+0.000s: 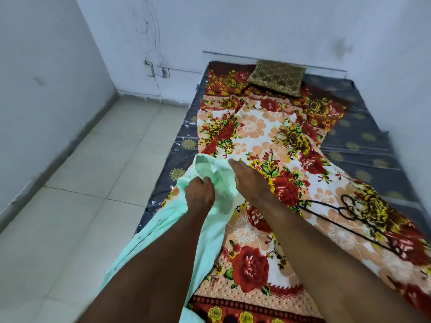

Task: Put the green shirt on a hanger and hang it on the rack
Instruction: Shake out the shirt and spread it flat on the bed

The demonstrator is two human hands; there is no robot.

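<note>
The pale green shirt point(210, 220) hangs bunched over the left edge of the bed, its top end lifted near the middle of the view. My left hand point(200, 194) grips a fold of the shirt's upper part with curled fingers. My right hand point(249, 180) holds the same bunched end from the right, its fingers tucked into the cloth. A black wire hanger point(342, 214) lies flat on the flowered sheet to the right of my right forearm. No rack is in view.
The bed has a flowered sheet point(268, 136) over a dark grey mattress point(363, 141). A brown patterned pillow point(277, 76) lies at the far end against the wall. A beige tiled floor point(88, 183) runs along the left, bounded by white walls.
</note>
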